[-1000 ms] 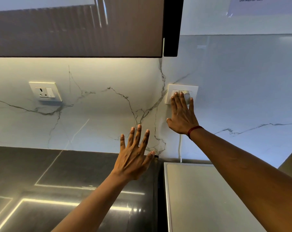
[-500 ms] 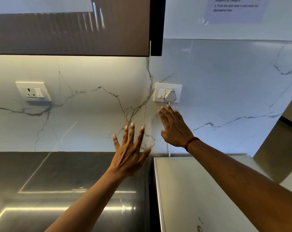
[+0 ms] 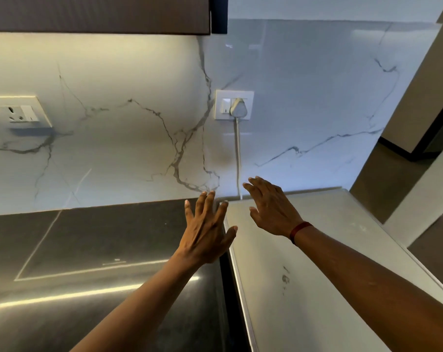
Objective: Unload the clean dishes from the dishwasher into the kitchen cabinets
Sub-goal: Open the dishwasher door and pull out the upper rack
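Left hand (image 3: 205,237) and right hand (image 3: 273,209) hover empty, fingers (image 3: 206,207) spread, near the smudged pale-grey appliance top (image 3: 342,237).

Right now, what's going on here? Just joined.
A person stands at a kitchen counter. The left-hand grip and right-hand grip are both open, fingers spread, holding nothing, raised over the seam between the dark countertop and a pale appliance top. A white plug sits in the wall socket, its cord running down behind the appliance. No dishes are in view, so no unloading shows yet.
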Motion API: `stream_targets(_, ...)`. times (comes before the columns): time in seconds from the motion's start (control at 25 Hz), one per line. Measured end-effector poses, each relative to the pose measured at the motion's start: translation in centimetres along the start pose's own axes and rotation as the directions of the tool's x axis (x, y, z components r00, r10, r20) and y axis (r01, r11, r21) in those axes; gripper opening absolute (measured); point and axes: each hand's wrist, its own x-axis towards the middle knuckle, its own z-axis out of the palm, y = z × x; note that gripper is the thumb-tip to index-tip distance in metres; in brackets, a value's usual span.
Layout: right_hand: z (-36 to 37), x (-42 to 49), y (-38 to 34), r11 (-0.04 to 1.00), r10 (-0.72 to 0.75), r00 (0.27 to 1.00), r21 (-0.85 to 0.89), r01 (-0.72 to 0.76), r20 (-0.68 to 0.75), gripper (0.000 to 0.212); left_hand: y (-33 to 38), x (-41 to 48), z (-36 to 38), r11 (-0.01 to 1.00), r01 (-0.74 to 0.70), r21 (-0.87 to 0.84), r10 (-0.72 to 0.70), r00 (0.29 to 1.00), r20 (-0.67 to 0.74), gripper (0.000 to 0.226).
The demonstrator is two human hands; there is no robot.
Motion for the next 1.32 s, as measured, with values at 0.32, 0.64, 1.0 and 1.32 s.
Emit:
stream_targets(0.32, 0.4, -13.1, 2.4, 0.99, 0.019, 1.0, 0.142, -0.02, 0.007, 0.043, 8.4, -6.5, 2.1, 0.997, -0.007, -0.076, 0.011, 0.998, 0.055, 0.052)
stream_targets(0.64, -0.2, -28.1, 6.2, 0.963, 0.043, 0.996, 0.263, -0.061, 0.077, 0.042, 22.2, -15.0, 6.3, 0.987, 0.093, -0.134, -0.086, 0.994, 0.062, 0.053)
stream_targets(1.0, 1.0, -43.6, 8.2, 0.861, 0.205, 0.958, 0.429, -0.273, 0.199, 0.034, 33.1, -22.5, 10.1, 0.941, 0.276, -0.198, -0.235, 0.949, 0.208, 0.054)
stream_targets(1.32, 2.1, -50.7, 7.9, 0.725, 0.404, 0.847, 0.443, -0.527, 0.347, 0.03, 38.8, -24.3, 13.0, 0.461, 0.622, -0.633, -0.461, 0.777, 0.428, 0.01)
